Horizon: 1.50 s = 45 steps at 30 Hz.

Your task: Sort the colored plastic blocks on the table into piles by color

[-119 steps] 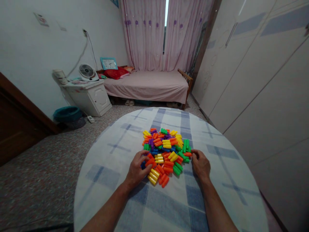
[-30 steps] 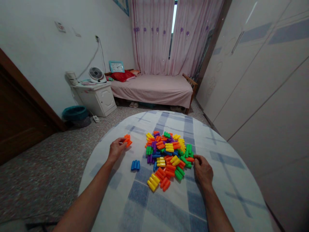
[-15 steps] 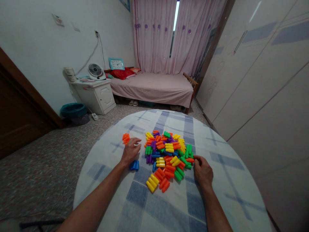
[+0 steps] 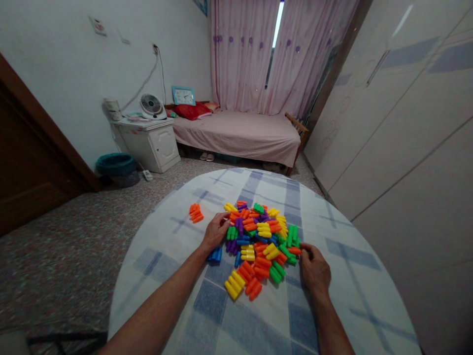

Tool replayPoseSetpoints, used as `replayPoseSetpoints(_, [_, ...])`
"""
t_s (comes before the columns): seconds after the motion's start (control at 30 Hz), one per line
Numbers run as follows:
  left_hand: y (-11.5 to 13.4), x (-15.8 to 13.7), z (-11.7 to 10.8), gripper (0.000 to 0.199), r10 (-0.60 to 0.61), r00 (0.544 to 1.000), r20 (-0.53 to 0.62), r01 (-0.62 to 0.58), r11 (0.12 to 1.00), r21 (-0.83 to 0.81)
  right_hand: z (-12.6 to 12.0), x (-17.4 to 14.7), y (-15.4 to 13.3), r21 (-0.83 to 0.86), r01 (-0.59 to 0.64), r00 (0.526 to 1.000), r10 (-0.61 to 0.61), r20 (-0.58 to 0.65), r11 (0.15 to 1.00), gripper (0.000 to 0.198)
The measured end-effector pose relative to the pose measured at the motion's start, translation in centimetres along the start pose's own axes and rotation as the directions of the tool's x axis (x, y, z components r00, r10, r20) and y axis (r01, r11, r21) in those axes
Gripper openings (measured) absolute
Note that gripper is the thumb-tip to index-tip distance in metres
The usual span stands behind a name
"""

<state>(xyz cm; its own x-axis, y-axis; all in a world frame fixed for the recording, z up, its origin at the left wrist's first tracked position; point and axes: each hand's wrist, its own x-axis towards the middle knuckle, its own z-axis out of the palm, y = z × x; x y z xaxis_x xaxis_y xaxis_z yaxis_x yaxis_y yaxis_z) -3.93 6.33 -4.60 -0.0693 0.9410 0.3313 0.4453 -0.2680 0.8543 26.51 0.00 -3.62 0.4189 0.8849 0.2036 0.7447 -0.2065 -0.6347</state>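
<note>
A heap of plastic building blocks [image 4: 264, 230], shaped like joined rounded tubes in several colours, lies on the round table. At the heap's left edge, the fingertips of my left hand [image 4: 216, 231] are closed on an orange block, mostly hidden by the fingers. Below that wrist sits a blue block [image 4: 215, 255]. My right hand [image 4: 316, 270] rests on the cloth at the heap's right side, its curled thumb and forefinger on the end of an orange block [image 4: 294, 250]. Apart from the heap, farther left, lies a small group of orange blocks [image 4: 195, 213].
A blue-and-white checked cloth [image 4: 254, 325] covers the table. Beyond it stand a bed [image 4: 236, 130], a white cabinet [image 4: 162, 148] with a fan [image 4: 152, 106], and a teal-lined bin [image 4: 116, 165]. A tall wardrobe [image 4: 399, 123] runs along the right.
My left hand has moved right, from beside the separate orange blocks to the heap, and its fingers have closed. My right hand stays at the same orange block. The view has shifted slightly.
</note>
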Motion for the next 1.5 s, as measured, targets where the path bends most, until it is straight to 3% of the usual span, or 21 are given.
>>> replayPoseSetpoints(0.2, [-0.1, -0.1, -0.3, 0.034, -0.026, 1.000, -0.008, 0.025, 0.995, -0.094, -0.2, 0.0, 0.0, 0.006, -0.014, 1.000, 0.014, 0.024, 1.000, 0.037])
replayPoseSetpoints(0.37, [0.0, -0.5, -0.8, 0.024, -0.046, 0.999, 0.022, 0.048, 0.988, -0.146, 0.0, 0.3, 0.3, 0.001, -0.029, 0.998, 0.029, 0.047, 1.000, 0.036])
replayPoseSetpoints(0.53, [-0.3, -0.6, -1.4, 0.021, -0.154, 0.982, -0.112, 0.120, 0.957, -0.266, 0.1, 0.4, 0.3, -0.018, -0.061, 0.997, 0.061, 0.051, 0.998, 0.036])
replayPoseSetpoints(0.63, [-0.7, -0.3, -2.0, 0.019, -0.157, 0.962, -0.225, 0.096, 0.961, -0.259, 0.0, 0.3, 0.2, -0.020, -0.055, 0.997, 0.056, 0.048, 0.998, 0.036])
replayPoseSetpoints(0.7, [-1.0, -0.1, -2.8, 0.016, -0.096, 0.935, -0.341, 0.031, 0.981, -0.193, -0.1, 0.3, 0.2, -0.017, -0.045, 0.998, 0.046, 0.049, 0.999, 0.037])
replayPoseSetpoints(0.8, [-1.1, 0.2, -4.3, 0.015, 0.082, 0.854, -0.514, -0.084, 0.996, 0.019, 0.0, 0.4, 0.3, -0.024, -0.045, 0.997, 0.046, 0.056, 0.999, 0.038])
replayPoseSetpoints(0.93, [-1.6, 0.6, -6.4, 0.016, 0.240, 0.770, -0.592, -0.115, 0.964, 0.241, 0.0, 0.4, 0.3, -0.028, -0.065, 0.996, 0.066, 0.065, 0.998, 0.038])
replayPoseSetpoints(1.03, [-2.6, 0.8, -7.5, 0.017, 0.191, 0.729, -0.657, -0.036, 0.970, 0.242, -0.1, 0.4, 0.2, -0.026, -0.066, 0.996, 0.067, 0.063, 0.997, 0.039])
replayPoseSetpoints(1.17, [-4.3, 1.0, -8.0, 0.019, 0.008, 0.675, -0.738, 0.164, 0.973, 0.161, -0.1, 0.4, 0.2, -0.026, -0.041, 0.998, 0.042, 0.051, 0.999, 0.040])
replayPoseSetpoints(1.27, [-5.3, 1.1, -8.1, 0.019, -0.082, 0.678, -0.730, 0.260, 0.956, 0.134, 0.0, 0.4, 0.4, -0.022, -0.054, 0.997, 0.055, 0.050, 0.998, 0.039])
replayPoseSetpoints(1.37, [-5.2, 1.1, -8.0, 0.019, -0.097, 0.691, -0.716, 0.284, 0.948, 0.146, 0.1, 0.5, 0.5, -0.020, -0.063, 0.997, 0.064, 0.052, 0.998, 0.039])
replayPoseSetpoints(1.43, [-4.4, 1.0, -7.8, 0.020, -0.064, 0.697, -0.715, 0.275, 0.944, 0.184, 0.1, 0.5, 0.5, -0.022, -0.057, 0.997, 0.058, 0.056, 0.998, 0.040])
replayPoseSetpoints(1.5, [-3.1, 1.0, -7.4, 0.022, 0.029, 0.732, -0.681, 0.202, 0.945, 0.257, 0.0, 0.5, 0.5, -0.022, -0.059, 0.996, 0.061, 0.063, 0.998, 0.040])
